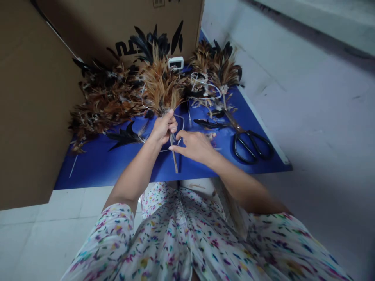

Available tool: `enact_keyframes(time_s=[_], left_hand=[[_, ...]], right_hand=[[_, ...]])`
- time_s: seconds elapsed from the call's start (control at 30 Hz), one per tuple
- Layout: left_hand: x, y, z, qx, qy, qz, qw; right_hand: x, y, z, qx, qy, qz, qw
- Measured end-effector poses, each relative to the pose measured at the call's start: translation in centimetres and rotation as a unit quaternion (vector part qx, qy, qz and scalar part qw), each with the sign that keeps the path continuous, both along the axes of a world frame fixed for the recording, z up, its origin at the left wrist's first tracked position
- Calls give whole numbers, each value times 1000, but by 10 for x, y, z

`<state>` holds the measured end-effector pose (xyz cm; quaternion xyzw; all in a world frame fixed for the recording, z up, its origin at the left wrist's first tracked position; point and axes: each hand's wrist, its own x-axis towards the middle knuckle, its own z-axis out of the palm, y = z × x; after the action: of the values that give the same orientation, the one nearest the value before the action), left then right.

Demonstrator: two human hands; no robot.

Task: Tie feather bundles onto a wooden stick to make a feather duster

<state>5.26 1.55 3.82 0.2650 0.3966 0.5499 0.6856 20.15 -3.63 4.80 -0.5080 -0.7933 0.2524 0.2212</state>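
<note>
My left hand (pixel 164 128) is closed around the stick of a feather duster (pixel 162 86), just under its brown feathers; black feathers top the duster. Its thin handle (pixel 175 160) points down toward the table's front edge. Beside the handle is my right hand (pixel 195 146), thumb and forefinger apart, the thumb tip at the stick. A thin white string (pixel 183 121) loops around both hands; whether the right fingers touch it I cannot tell. To the right lie large black-handled scissors (pixel 249 145), and a loose black feather (pixel 124 136) rests left of my left wrist.
Brown and black feather bundles (pixel 108 95) cover the left of the blue tabletop (pixel 96 166). Another feather duster (pixel 221 68) lies back right, near a white-framed small device (pixel 175 63). A cardboard box (pixel 96 23) stands behind and left; a pale wall (pixel 307 109) borders the right.
</note>
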Motion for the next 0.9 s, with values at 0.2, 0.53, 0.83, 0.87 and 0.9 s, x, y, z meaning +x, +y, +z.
enact_keyframes(time_s=[0.2, 0.53, 0.83, 0.87, 0.9], left_hand=[[-2, 2, -2, -25, 17, 21, 999], [-10, 7, -8, -16, 4, 23, 1000], [-10, 4, -1, -16, 2, 15, 1000], [-10, 3, 1, -18, 0, 10, 1000], [-9, 2, 4, -21, -2, 3, 1000]], right_hand=[[-12, 8, -18, 17, 37, 9, 999], [56, 30, -9, -25, 176, -85, 980], [94, 37, 42, -91, 283, -53, 953], [95, 36, 49, -96, 293, -45, 950], [95, 36, 55, -99, 303, -36, 947]])
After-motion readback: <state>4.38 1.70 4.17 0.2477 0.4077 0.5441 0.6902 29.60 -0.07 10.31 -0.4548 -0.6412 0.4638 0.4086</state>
